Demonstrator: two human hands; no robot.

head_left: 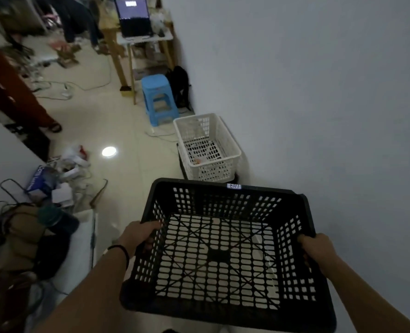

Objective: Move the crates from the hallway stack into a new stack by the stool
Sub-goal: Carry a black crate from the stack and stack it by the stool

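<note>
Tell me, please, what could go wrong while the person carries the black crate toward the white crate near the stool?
1. A white cable lies on the floor between the blue stool and the white crate; a foot might catch it.
2. The black crate, held by the left hand and right hand, hides the floor ahead.
3. The wall is close; the crate could scrape it.

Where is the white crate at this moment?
In the head view the white crate stands on the floor against the right wall, just this side of the blue stool and beyond the held black crate.
</note>
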